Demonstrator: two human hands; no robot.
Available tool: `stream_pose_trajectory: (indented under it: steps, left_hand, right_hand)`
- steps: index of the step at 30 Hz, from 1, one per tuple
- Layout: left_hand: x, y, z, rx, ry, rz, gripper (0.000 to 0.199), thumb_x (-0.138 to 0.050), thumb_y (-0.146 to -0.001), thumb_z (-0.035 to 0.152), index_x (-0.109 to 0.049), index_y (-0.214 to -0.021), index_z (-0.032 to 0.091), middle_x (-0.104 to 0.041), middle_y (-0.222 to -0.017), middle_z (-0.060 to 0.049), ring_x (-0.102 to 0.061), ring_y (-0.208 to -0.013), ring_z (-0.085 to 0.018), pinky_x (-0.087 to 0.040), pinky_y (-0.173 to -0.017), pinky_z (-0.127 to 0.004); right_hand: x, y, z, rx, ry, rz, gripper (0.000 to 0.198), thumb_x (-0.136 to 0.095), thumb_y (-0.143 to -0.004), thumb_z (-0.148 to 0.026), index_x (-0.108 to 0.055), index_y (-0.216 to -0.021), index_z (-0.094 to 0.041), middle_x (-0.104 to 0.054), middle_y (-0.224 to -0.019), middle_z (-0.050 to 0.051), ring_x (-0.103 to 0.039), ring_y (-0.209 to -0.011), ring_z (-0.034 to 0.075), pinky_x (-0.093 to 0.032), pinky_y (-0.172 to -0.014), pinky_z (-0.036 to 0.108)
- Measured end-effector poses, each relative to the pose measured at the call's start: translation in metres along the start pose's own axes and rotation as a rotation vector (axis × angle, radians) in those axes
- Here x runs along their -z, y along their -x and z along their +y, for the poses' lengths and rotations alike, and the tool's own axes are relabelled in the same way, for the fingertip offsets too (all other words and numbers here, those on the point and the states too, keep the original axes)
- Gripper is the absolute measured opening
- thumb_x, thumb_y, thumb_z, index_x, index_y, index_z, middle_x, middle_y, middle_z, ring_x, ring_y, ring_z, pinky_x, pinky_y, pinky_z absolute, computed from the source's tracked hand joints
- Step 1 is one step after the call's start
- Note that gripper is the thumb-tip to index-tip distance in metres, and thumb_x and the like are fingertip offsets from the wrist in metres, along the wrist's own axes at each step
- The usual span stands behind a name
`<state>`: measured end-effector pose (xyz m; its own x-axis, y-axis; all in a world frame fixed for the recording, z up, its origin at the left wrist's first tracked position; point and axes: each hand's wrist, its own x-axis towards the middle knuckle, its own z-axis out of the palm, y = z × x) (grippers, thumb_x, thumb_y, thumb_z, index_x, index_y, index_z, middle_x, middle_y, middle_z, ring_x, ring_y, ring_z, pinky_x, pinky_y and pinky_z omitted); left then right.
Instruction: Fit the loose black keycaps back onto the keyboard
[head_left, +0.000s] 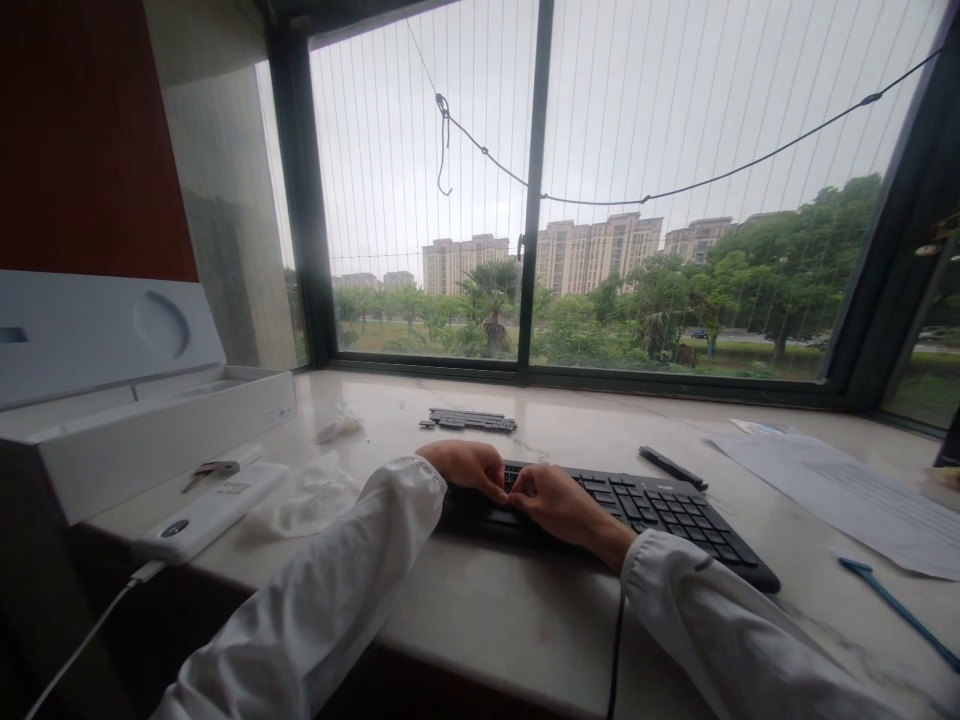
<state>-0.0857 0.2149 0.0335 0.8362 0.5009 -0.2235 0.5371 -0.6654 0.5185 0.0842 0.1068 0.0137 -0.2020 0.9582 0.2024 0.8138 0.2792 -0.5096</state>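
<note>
A black keyboard (pixel 675 515) lies on the marble-look ledge in front of me, its cable hanging over the near edge. My left hand (pixel 466 466) rests over its left part, thumb and fingers pinched together. Close against it, my right hand (pixel 559 503) is pinched too, its fingertips meeting the left ones just above the keys. Whatever sits between the fingers is hidden or too small to name. Behind the keyboard, several loose keycaps (pixel 472 421) are laid in rows.
Left are a white box (pixel 165 430), a power bank (pixel 214 510) with a cable, keys (pixel 210 472) and crumpled tissue (pixel 311 495). To the right lie a black pen-like object (pixel 673 467), paper sheets (pixel 847 490) and a blue stick-like tool (pixel 900 612). A window stands behind.
</note>
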Motion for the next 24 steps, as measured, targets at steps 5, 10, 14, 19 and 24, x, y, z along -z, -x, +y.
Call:
stream_pose_trajectory:
  steps: [5, 10, 14, 19, 24]
  left_hand:
    - [0.0005, 0.0017, 0.0020, 0.006, -0.009, 0.007, 0.035, -0.073, -0.070, 0.049, -0.069, -0.080, 0.016, -0.060, -0.065, 0.004, -0.048, -0.064, -0.010, -0.034, -0.059, -0.024]
    - [0.0006, 0.0023, 0.0021, 0.008, 0.004, 0.003, 0.035, -0.074, -0.070, 0.050, -0.069, -0.079, 0.016, -0.059, -0.064, 0.004, -0.047, -0.063, -0.010, -0.034, -0.059, -0.024]
    - [-0.0006, 0.0031, 0.0018, -0.003, 0.006, 0.018, 0.037, -0.074, -0.069, 0.052, -0.069, -0.079, 0.017, -0.059, -0.064, 0.004, -0.048, -0.064, -0.011, -0.033, -0.060, -0.025]
    - [-0.0002, 0.0043, 0.0038, -0.015, -0.008, 0.008, 0.035, -0.073, -0.072, 0.050, -0.067, -0.080, 0.016, -0.059, -0.066, 0.004, -0.049, -0.065, -0.011, -0.034, -0.061, -0.024]
    - [0.0006, 0.0046, 0.0050, -0.036, -0.006, -0.019, 0.037, -0.074, -0.069, 0.051, -0.066, -0.078, 0.016, -0.057, -0.064, 0.005, -0.047, -0.063, -0.010, -0.033, -0.059, -0.024]
  right_hand:
    - [-0.0004, -0.0006, 0.0004, -0.020, -0.023, -0.011, 0.027, -0.057, -0.076, -0.034, -0.071, -0.066, -0.014, -0.058, -0.054, 0.001, -0.048, -0.053, 0.011, -0.030, -0.049, 0.022]
    - [-0.0030, 0.0012, -0.0006, -0.006, 0.001, 0.004, 0.024, -0.055, -0.077, -0.032, -0.072, -0.069, -0.015, -0.063, -0.058, 0.002, -0.051, -0.054, 0.012, -0.031, -0.050, 0.022]
    - [-0.0057, 0.0028, -0.0003, 0.009, 0.025, 0.054, 0.024, -0.052, -0.079, -0.030, -0.071, -0.072, -0.016, -0.065, -0.061, 0.003, -0.052, -0.056, 0.012, -0.031, -0.052, 0.022]
    - [-0.0050, 0.0015, 0.0029, 0.033, 0.009, 0.020, 0.024, -0.054, -0.080, -0.031, -0.069, -0.072, -0.015, -0.063, -0.061, 0.003, -0.052, -0.056, 0.012, -0.032, -0.052, 0.022]
    - [-0.0021, 0.0022, 0.0020, 0.060, 0.020, 0.010, 0.023, -0.054, -0.080, -0.032, -0.066, -0.070, -0.015, -0.061, -0.062, 0.002, -0.049, -0.058, 0.012, -0.030, -0.052, 0.022]
